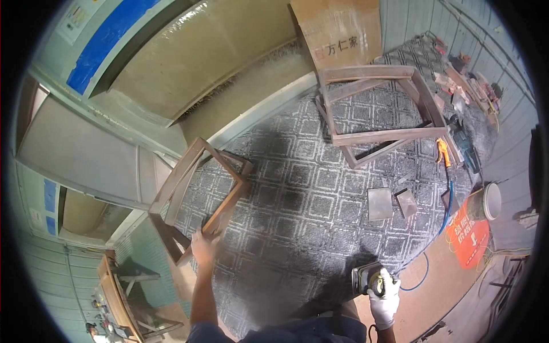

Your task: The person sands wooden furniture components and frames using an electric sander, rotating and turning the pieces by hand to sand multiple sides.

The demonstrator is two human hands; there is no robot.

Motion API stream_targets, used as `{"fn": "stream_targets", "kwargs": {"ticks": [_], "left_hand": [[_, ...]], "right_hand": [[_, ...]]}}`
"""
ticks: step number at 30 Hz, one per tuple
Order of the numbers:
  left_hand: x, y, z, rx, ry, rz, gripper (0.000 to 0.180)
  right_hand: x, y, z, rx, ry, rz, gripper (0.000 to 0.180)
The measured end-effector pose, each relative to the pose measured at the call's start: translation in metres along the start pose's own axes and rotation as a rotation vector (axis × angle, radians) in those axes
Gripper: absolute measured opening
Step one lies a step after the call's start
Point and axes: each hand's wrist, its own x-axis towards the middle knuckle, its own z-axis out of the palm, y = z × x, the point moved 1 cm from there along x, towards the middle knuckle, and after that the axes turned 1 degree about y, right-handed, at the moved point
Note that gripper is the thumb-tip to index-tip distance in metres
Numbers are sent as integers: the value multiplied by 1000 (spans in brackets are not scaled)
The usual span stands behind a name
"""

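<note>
On the patterned mat, seen from the head, the bare left hand [203,243] grips a wooden frame [197,191], fingers curled around its near rail. Near right, the gloved right hand [384,294] wraps a small sander [366,278]. Sanding looks unfinished: another frame [380,111] waits far right.

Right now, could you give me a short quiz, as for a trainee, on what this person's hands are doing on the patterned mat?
1. True or false: the bare left hand grips the brown wooden frame.
2. What does the white-gloved right hand hold? A) the grey-and-yellow hand sander B) an orange-handled tool
3. Fill in: a second, larger wooden frame lies before a cardboard ____.

Key: 1 true; 2 A; 3 box.
</note>
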Motion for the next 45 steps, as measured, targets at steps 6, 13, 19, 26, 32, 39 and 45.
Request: {"fn": "stream_targets", "kwargs": {"ticks": [6, 13, 19, 26, 32, 39, 45], "left_hand": [[-14, -98, 8, -98, -153, -46, 35], [5, -38, -130, -246, -39, 14, 43], [-27, -9, -304, -649, -407, -96, 31], [-65, 52, -284, -615, -626, 95, 40], [-64, 90, -190, -625, -686, 196, 49], [-97, 104, -176, -343, -288, 195, 44], [-101, 110, -179, -100, -292, 255, 37]], "right_hand": [[-53, -36, 3, 21, -28, -214, 79], [-102, -69, -13, 85, 54, -213, 86], [-102, -79, -67, 200, 141, -287, 85], [-108, -153, -154, 201, 263, -550, 82], [-59, -258, -167, -115, 12, -838, 74], [13, -325, -59, -250, -435, -1166, 63], [44, -350, -38, -191, -750, -1343, 69]]}}
